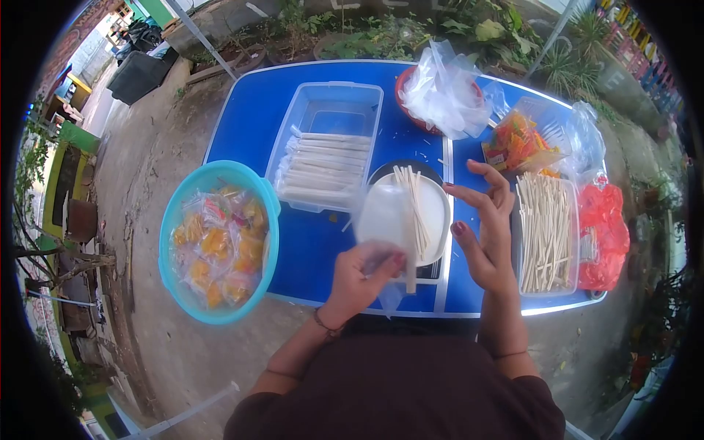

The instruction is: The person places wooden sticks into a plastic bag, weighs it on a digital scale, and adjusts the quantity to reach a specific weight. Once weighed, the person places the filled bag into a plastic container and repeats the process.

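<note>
My left hand (370,273) is closed in a pinch on a thin clear plastic bag (385,216), slightly blurred, that overlaps the white plate (438,224). Beside those fingertips, at the plate's near edge, a pale strip points down toward me. A small bundle of thin pale sticks (415,202) lies lengthwise across the plate, which rests on a dark round base. To the right of the plate, my right hand (485,231) is raised with fingers spread and nothing in it. Nearest to it on the right is a clear box of loose sticks (546,235).
A blue table (308,253) carries a clear tub (337,92) with bagged sticks and a red basket (402,92) of clear bags. At left is a turquoise basin (167,249) of bagged orange food. Orange packets (517,139) and a red plastic bag (605,235) lie right.
</note>
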{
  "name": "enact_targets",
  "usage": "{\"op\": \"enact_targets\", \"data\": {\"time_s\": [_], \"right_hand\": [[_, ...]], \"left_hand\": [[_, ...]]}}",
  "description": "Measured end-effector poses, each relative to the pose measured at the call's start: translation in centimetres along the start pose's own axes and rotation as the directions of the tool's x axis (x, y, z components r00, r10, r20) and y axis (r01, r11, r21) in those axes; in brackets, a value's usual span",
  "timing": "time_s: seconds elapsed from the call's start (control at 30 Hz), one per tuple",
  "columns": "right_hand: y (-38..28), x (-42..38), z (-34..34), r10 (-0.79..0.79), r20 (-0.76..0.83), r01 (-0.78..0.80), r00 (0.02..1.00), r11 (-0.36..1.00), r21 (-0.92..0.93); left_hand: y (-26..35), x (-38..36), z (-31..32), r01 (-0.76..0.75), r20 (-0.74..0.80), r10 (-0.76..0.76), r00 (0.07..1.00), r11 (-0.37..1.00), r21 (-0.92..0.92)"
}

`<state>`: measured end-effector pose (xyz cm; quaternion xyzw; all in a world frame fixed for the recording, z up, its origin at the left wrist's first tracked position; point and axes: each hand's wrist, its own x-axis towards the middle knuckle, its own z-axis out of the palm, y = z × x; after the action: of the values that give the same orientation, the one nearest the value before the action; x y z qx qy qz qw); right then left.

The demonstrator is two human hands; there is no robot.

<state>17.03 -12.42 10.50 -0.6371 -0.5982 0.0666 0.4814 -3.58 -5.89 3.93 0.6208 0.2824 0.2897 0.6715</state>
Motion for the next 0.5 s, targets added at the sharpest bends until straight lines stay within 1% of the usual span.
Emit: {"op": "enact_targets", "data": {"time_s": [0.03, 0.07, 0.17, 0.2, 0.23, 0.3, 0.33, 0.43, 0.5], "right_hand": [[0.5, -0.3, 0.4, 0.039, -0.008, -0.039, 0.999, 0.996, -0.079], [1.2, -0.5, 1.1, 0.011, -0.032, -0.015, 0.999, 0.988, -0.153], [3.1, -1.2, 2.6, 0.032, 0.032, -0.034, 0.999, 0.996, 0.081], [3.3, -1.2, 3.4, 0.055, 0.028, -0.056, 0.998, 0.998, 0.016], [3.8, -1.4, 4.1, 0.073, 0.043, -0.068, 0.996, 0.992, -0.104], [4.7, -1.9, 5.3, 0.114, 0.066, -0.085, 0.991, 0.937, -0.338], [4.6, -1.7, 5.9, 0.131, 0.053, -0.098, 0.99, 0.905, -0.414], [4.7, -1.7, 7.3, 0.139, 0.07, -0.078, 0.988, 0.83, -0.552], [5.0, -1.9, 8.1, 0.155, 0.049, -0.104, 0.987, 0.836, -0.538]], "left_hand": [[-0.7, -0.1, -0.2, 0.018, -0.059, -0.022, 0.998, 0.997, -0.07], [-1.2, 0.0, -0.4, 0.032, -0.116, -0.048, 0.992, 0.989, -0.141], [-1.5, 0.1, -0.9, 0.078, -0.165, -0.104, 0.981, 0.984, -0.158], [-1.7, 0.1, -1.1, 0.087, -0.152, -0.111, 0.982, 0.984, -0.154], [-1.9, 0.2, -1.3, 0.097, -0.139, -0.118, 0.983, 0.984, -0.149], [-2.4, 0.3, -1.5, 0.103, -0.119, -0.121, 0.986, 0.983, -0.149], [-2.8, 0.5, -1.4, 0.1, -0.112, -0.118, 0.987, 0.983, -0.154], [-2.8, 0.7, -1.4, 0.097, -0.082, -0.112, 0.99, 0.982, -0.164], [-2.5, 1.0, -1.2, 0.094, -0.072, -0.11, 0.991, 0.975, -0.202]]}}
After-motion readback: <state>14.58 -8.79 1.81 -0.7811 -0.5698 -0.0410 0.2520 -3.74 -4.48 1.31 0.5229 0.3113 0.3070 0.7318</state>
